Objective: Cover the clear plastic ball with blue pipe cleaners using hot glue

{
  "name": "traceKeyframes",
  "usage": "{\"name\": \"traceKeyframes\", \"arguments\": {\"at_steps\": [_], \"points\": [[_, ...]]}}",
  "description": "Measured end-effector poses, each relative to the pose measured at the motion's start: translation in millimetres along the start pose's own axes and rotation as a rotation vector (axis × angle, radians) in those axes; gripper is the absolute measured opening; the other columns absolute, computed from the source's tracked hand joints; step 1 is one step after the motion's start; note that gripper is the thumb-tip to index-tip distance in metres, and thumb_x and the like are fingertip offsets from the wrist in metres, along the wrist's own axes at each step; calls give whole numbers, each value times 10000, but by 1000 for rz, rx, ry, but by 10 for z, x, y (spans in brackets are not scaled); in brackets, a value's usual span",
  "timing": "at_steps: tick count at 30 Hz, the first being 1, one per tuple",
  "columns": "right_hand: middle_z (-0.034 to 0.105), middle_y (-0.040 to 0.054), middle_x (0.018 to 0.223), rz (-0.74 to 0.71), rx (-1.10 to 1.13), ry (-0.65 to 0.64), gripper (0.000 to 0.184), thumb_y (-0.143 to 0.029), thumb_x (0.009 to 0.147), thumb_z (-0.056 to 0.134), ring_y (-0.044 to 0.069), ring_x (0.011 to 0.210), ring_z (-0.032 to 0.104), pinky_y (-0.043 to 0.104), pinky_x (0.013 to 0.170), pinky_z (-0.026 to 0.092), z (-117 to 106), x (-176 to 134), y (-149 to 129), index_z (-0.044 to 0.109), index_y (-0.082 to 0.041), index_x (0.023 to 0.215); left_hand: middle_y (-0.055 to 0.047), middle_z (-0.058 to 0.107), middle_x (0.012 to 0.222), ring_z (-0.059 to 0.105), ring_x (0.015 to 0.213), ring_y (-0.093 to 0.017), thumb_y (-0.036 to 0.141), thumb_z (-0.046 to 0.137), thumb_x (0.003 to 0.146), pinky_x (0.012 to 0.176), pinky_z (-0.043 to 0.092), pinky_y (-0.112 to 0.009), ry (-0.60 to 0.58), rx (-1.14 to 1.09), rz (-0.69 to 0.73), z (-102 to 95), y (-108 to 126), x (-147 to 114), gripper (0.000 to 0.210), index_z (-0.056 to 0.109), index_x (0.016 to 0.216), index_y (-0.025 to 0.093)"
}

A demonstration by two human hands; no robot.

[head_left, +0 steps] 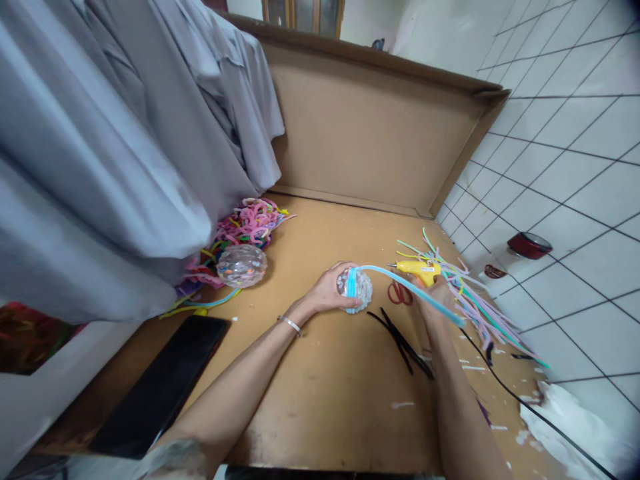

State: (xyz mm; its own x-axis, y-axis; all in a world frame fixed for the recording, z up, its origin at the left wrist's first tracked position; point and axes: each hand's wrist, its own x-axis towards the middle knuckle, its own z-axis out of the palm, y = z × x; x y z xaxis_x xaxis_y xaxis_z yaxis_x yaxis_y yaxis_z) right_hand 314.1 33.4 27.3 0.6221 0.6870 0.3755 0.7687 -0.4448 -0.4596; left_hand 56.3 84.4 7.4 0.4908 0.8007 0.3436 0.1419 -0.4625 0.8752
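My left hand (330,287) is closed around a small clear round container (365,293), with light blue pipe cleaner wound round its middle. From it a long light blue pipe cleaner (385,271) arches right, its far end passing across my right wrist. My right hand (434,293) grips a yellow hot glue gun (420,269), whose metal nozzle points left toward the container, apart from it. Between the hands lie red-handled scissors (400,292), partly covered by the pipe cleaner. Below them, black pipe cleaners (400,339) rest crossed on the table.
Loose pipe cleaners (480,300) spread along the tiled wall (575,167). A second clear round container (243,265) stands by a tangled pipe cleaner pile (255,220). A black phone (163,387) lies at left, under hanging grey cloth (150,133). The black cord (520,400) runs right.
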Motion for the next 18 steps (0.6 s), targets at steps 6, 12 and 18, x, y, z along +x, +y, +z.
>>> {"name": "traceKeyframes", "arguments": {"at_steps": [6, 12, 18], "points": [[639, 68, 729, -175, 107, 28, 452, -600, 690, 583, 230, 650, 544, 314, 589, 372, -158, -143, -228, 618, -188, 872, -85, 615, 1227, 610, 1124, -259, 326, 877, 519, 1022, 480, -405, 15, -9, -1, -4, 12, 0, 770, 583, 1217, 184], [570, 20, 648, -301, 210, 84, 346, -528, 721, 548, 186, 602, 469, 311, 587, 371, -158, -243, -302, 586, -198, 818, -86, 609, 1213, 613, 1101, -252, 308, 868, 527, 1001, 489, -397, 8, -7, -8, -8, 22, -4, 772, 573, 1226, 171], [559, 22, 688, -330, 223, 55, 291, -479, 721, 541, 183, 614, 466, 317, 606, 365, -190, -304, -342, 557, -203, 811, -99, 601, 1215, 600, 1109, -255, 325, 863, 530, 1010, 473, -398, 2, -16, 1, -3, 23, 3, 774, 570, 1224, 147]]}}
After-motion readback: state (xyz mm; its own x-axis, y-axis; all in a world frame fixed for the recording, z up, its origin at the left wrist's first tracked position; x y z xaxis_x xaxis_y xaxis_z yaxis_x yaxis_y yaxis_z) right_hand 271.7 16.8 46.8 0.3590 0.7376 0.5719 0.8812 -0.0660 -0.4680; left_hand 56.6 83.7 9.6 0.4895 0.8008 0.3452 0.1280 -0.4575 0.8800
